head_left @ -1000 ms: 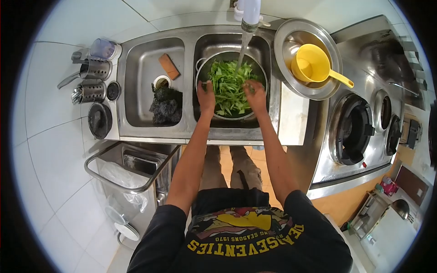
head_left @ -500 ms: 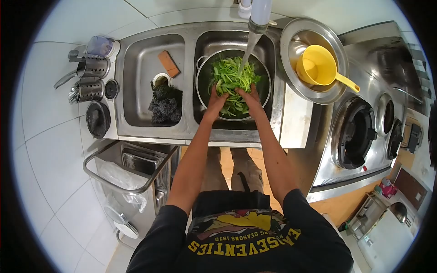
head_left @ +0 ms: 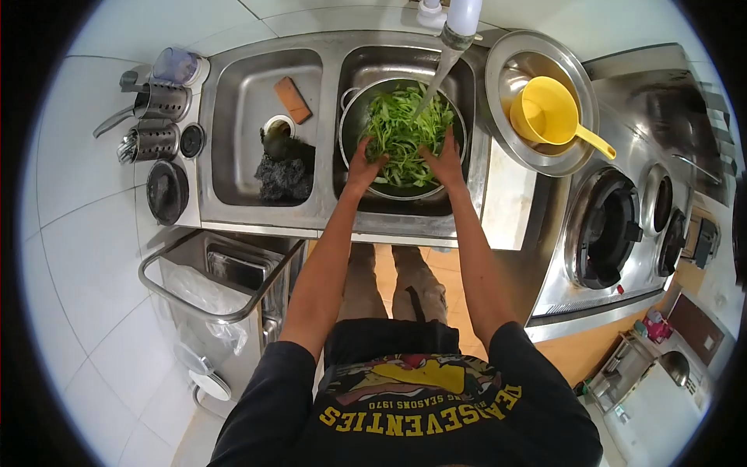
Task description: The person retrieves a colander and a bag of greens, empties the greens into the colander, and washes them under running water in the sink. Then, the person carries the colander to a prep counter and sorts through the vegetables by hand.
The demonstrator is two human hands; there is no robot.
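Note:
Leafy greens (head_left: 401,128) lie loosely spread in a round metal pan (head_left: 349,148) inside the right sink basin. At the pan's left side my left hand (head_left: 363,165) touches the greens, thumb apart from the fingers. My right hand (head_left: 445,162) is against their right side, its fingers also apart and partly hidden by leaves. Neither hand is closed around a bunch. Water (head_left: 434,84) runs from the faucet (head_left: 459,31) onto the leaves.
The left basin (head_left: 233,132) holds an orange-brown block (head_left: 292,100) and a dark scouring mesh (head_left: 285,176). On the right, a yellow dipper (head_left: 545,113) sits in a metal bowl (head_left: 498,117), near the stove burner (head_left: 607,226). Perforated utensil holders (head_left: 156,142) stand at left.
My hands have moved apart and slightly right in view. The greens, bunched up between them before, now lie flatter and wider in the pan. The camera view has shifted slightly.

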